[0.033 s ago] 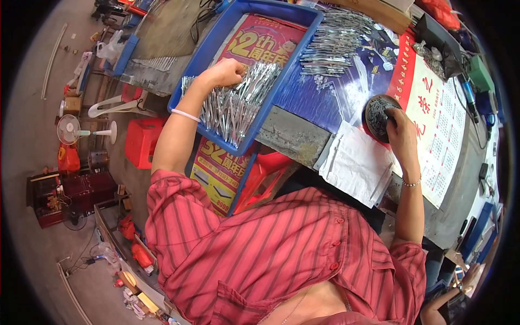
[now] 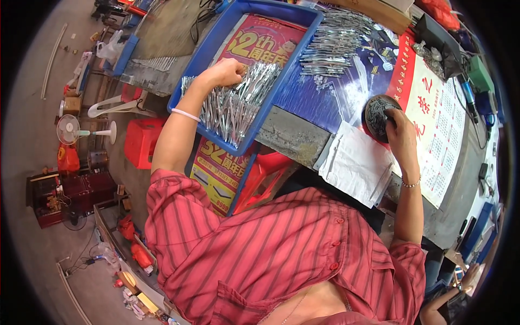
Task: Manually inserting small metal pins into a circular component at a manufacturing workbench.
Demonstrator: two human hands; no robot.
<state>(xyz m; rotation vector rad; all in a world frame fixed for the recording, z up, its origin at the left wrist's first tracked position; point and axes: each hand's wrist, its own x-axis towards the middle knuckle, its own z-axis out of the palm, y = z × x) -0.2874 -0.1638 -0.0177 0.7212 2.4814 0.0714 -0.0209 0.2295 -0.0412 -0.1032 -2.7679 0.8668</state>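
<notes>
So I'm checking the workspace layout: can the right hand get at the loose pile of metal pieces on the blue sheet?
Probably yes. The right hand rests at the dark round dish, and the loose pile of metal pieces lies just beyond it on the blue sheet with nothing between, though that hand is occupied.

The person wears a red shirt (image 2: pixel 281 254) with thin darker stripes, short sleeves and red buttons down the front. A thin white band (image 2: pixel 186 114) circles the left wrist, and a beaded bracelet (image 2: pixel 411 184) the right.
</notes>
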